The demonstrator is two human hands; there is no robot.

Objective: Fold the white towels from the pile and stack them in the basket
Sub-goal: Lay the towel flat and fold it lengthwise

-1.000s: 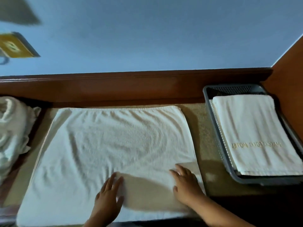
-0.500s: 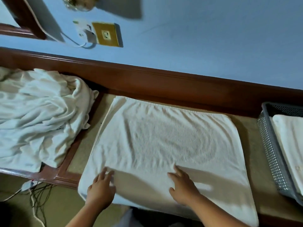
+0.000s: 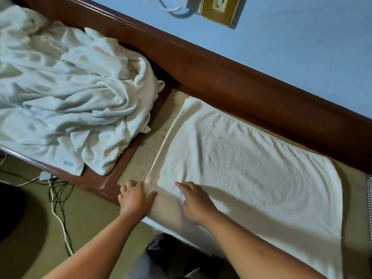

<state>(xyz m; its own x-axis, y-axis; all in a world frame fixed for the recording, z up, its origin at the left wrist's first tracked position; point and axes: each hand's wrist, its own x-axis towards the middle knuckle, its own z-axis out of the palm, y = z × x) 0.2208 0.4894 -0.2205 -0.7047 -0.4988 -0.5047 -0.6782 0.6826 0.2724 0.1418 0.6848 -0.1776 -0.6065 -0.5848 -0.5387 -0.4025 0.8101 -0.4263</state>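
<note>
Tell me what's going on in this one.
A person has a white towel laid flat on the table for folding. Both hands rest open at its near left corner: the left hand on the edge, the right hand just inside it. The pile of unfolded towels lies crumpled to the left. Only a sliver of the basket shows at the far right.

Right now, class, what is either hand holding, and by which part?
Nothing is gripped: left hand and right hand press flat on the spread towel near its left corner.

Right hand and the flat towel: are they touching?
Touching. The head view shows the right hand lying palm-down on the flat towel, fingers straight against the cloth.
</note>
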